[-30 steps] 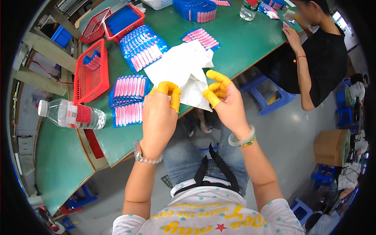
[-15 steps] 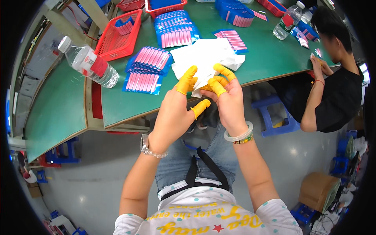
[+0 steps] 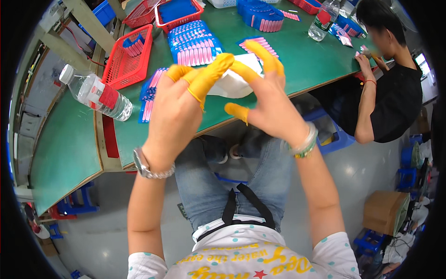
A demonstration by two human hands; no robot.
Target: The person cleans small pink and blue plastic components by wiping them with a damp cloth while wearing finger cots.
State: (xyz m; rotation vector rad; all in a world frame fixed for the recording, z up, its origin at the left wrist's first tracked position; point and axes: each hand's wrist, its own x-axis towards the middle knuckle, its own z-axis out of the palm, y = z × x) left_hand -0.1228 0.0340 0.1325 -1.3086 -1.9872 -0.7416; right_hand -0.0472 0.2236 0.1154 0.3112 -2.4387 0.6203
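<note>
Yellow finger cots cover fingertips on both of my hands. My left hand (image 3: 174, 109) is raised over the table edge, its thumb and index finger pressed together; whether anything is between them is hidden. Against that pinch comes a finger of my right hand (image 3: 274, 104), whose fingers are spread, with the thumb well apart. Behind and below the fingers shows a crumpled white sheet (image 3: 234, 86), partly covered by my hands. Pink strips on blue cards (image 3: 147, 104) lie left of my left hand, and another such card (image 3: 262, 45) lies beyond my right.
A water bottle (image 3: 100, 95) stands at the left beside a red basket (image 3: 139, 65). More carded pink strips (image 3: 195, 44) and a red basket with blue pieces (image 3: 197, 11) lie farther back. At the right a person in black (image 3: 395, 88) works at the green table (image 3: 306, 67).
Both hands have lifted and come off the white sheet they were handling. My left hand has turned, its fingertips meeting a right finger. The whole view has shifted slightly.
</note>
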